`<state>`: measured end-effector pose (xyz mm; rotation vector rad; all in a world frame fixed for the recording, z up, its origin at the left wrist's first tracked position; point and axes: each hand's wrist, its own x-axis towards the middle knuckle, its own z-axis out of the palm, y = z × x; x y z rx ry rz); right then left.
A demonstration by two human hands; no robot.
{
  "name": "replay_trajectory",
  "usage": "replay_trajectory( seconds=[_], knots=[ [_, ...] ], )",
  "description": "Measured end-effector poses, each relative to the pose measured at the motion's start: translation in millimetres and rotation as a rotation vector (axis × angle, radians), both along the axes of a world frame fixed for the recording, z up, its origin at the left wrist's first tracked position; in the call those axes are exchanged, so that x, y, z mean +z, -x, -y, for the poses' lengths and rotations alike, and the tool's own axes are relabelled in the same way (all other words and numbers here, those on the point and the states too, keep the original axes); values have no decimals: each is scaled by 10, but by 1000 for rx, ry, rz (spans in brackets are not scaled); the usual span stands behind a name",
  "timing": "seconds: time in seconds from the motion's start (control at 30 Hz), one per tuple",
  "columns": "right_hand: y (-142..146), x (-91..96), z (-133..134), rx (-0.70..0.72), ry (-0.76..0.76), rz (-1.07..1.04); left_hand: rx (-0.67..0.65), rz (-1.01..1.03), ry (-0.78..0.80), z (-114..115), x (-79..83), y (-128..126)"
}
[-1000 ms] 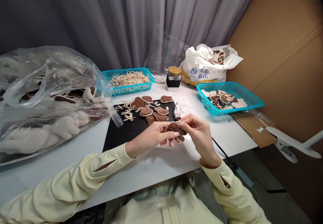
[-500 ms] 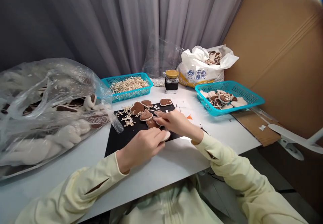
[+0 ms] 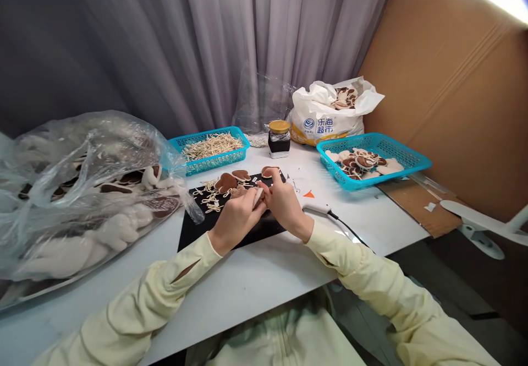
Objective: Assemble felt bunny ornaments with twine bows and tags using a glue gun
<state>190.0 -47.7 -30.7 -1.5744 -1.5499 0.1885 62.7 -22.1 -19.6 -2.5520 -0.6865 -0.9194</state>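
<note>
Felt piece (image 3: 258, 194), cream side showing, is pinched between both hands over the black mat (image 3: 193, 234). Left hand (image 3: 236, 218) is curled, fingers closed round the piece from the left, knuckles up. Right hand (image 3: 284, 203) is also curled, fingertips meeting the left hand at the piece (exact finger contact is hidden by the backs of the hands). More brown pieces (image 3: 226, 182) lie on the mat just beyond the hands, with small cream bows (image 3: 212, 206) to their left. White tool (image 3: 315, 207) with a cord lies on the table (image 3: 256, 278) just right of the right hand. Left basket (image 3: 214, 151) holds cream bows; right basket (image 3: 373, 162) holds finished pieces. Jar (image 3: 279, 137) stands between the baskets. Clear bag (image 3: 82, 190) of felt shapes sits far left.
</note>
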Motion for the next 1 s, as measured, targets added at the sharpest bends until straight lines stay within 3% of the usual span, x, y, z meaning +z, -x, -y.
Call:
replay_trajectory(
  seconds=[0.17, 0.3, 0.43, 0.57, 0.7, 1.0],
  knots=[
    [-48, -37, -61, 13, -35, -103, 51, 69, 21, -85, -19, -67],
    [-168, 43, -88, -4, -39, -265, -36, -10, -31, -136, -24, 1],
    [-252, 81, -121, 56, 57, -380, -131, -117, -93, -147, 5, 89],
    [-192, 50, -174, 187, 184, -371, -160, -160, -134, -147, 32, 143],
    [-104, 86, -192, 247, 212, -313, -135, -158, -150, -166, 54, 213],
    [-31, 95, -177, 167, 111, -294, -111, -173, -200, -157, 79, 344]
  ],
)
